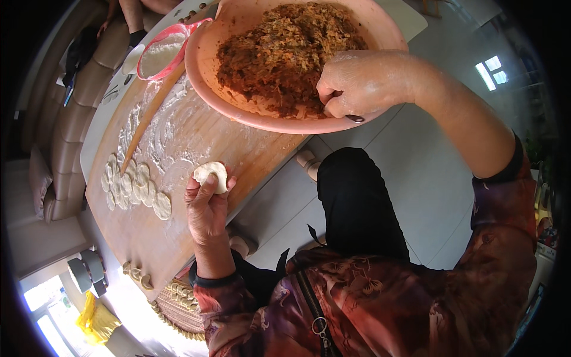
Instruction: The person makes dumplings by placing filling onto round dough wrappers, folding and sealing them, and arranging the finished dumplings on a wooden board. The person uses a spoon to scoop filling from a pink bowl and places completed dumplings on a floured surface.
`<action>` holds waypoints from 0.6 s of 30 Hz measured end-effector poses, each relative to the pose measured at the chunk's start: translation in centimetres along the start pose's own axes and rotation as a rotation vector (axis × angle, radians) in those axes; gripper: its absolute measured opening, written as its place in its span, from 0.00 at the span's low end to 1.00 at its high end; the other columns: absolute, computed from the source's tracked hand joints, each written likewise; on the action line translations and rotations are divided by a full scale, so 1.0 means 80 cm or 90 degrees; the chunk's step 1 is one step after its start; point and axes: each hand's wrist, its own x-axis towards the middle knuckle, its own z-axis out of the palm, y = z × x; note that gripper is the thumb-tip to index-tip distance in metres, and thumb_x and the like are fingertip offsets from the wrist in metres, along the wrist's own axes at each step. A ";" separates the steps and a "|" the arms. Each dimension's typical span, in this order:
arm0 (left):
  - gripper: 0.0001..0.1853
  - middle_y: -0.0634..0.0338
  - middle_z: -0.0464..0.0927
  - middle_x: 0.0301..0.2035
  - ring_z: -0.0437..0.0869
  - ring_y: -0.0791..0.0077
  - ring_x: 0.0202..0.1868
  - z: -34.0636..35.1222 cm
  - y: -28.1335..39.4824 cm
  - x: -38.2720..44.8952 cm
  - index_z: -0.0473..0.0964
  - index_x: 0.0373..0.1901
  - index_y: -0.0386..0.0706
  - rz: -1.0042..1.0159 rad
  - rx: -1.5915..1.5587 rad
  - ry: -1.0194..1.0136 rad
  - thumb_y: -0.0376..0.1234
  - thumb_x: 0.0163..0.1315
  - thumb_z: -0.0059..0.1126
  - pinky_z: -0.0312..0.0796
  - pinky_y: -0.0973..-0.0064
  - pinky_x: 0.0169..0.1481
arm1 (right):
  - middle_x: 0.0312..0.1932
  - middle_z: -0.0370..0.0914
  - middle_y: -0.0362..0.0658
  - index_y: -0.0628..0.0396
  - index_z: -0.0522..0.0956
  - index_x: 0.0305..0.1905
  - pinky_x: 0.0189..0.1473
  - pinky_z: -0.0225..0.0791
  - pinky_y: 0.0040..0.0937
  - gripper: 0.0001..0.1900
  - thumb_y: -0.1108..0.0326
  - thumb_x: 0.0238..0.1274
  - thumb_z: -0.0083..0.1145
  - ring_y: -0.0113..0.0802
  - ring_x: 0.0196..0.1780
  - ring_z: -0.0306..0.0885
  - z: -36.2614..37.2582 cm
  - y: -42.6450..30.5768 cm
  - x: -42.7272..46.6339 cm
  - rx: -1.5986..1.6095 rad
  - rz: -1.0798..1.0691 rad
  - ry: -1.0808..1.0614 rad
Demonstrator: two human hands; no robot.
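My left hand [207,207] holds a round dough wrapper [213,172] above the floured board, thumb pressed on its face. Over the near right rim of a pink plastic basin [250,121], my right hand [366,82] grips a metal utensil, probably a spoon. Only the utensil's handle end [355,118] shows below the fist; the rest is hidden. Chopped brown filling [290,58] with orange bits is heaped in the basin. Flat dough wrappers [138,183] lie overlapping on the wooden board [178,241], left of my left hand.
A wooden rolling pin [149,114] lies across the board, its near end on the wrappers. Beyond it stands a pink-rimmed container of flour [163,53]. Shaped dumplings [145,281] sit at the board's near corner and on a woven tray [171,310]. Another person's leg [132,18] shows by the sofa [73,125].
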 end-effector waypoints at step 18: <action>0.11 0.45 0.84 0.46 0.87 0.55 0.48 0.008 0.002 0.000 0.78 0.51 0.35 0.002 0.036 0.028 0.22 0.68 0.55 0.84 0.58 0.52 | 0.31 0.81 0.53 0.62 0.82 0.37 0.40 0.74 0.42 0.07 0.78 0.55 0.56 0.51 0.40 0.82 0.026 0.044 -0.009 -0.314 -0.053 0.272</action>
